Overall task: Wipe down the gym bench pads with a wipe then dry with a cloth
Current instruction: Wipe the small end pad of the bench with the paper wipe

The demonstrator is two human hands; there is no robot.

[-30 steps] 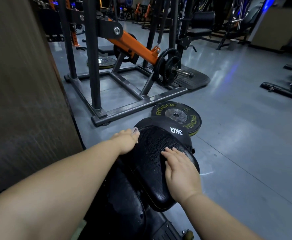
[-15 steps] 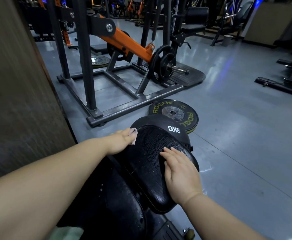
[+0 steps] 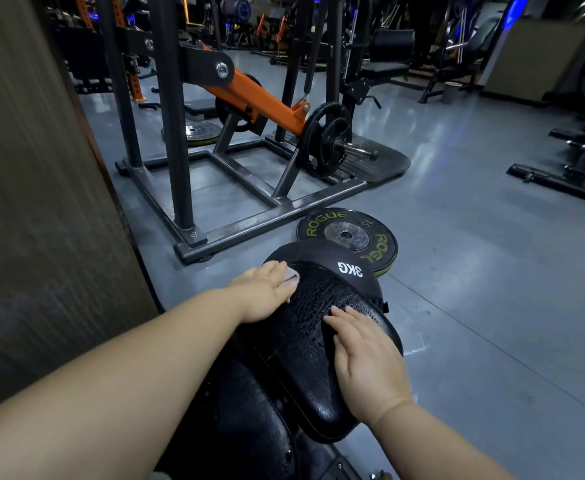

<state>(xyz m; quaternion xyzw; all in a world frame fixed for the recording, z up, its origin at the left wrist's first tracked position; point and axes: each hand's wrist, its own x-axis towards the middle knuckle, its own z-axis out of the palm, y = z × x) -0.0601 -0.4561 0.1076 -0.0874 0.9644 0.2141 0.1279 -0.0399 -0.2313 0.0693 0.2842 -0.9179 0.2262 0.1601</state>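
In the head view, a black, cracked bench pad (image 3: pixel 305 337) is seen at lower centre, tilted and glistening with moisture along its middle. The left hand (image 3: pixel 267 294) is laid on the pad's far left edge, palm down. Its fingers are stretched forward almost straight, and a small pale wipe (image 3: pixel 292 276) is pressed under them against the pad. Only a crumpled corner of the wipe is shown past the fingertips; the rest is covered by the hand. Whether the thumb is tucked round the wipe cannot be told.

The right hand (image 3: pixel 367 362) is spread flat on the right side of the same pad. Its fingers are straight and close together, pointed towards the far end, and nothing is held in it. The two hands are kept apart by the wet middle strip of the pad.

A black weight marked "3KG" (image 3: pixel 350 270) is seen just beyond the pad's far end, and a black plate lettered "ROGUE" (image 3: pixel 348 235) is laid flat on the grey floor (image 3: pixel 474 271) just behind that. A second dark pad (image 3: pixel 249 427) is seen below and to the left of the first. Farther back, a steel machine frame (image 3: pixel 249 220) with an orange arm (image 3: pixel 260 98) is stood on the floor. The left of the view is filled by a brown wall panel (image 3: pixel 41 202).
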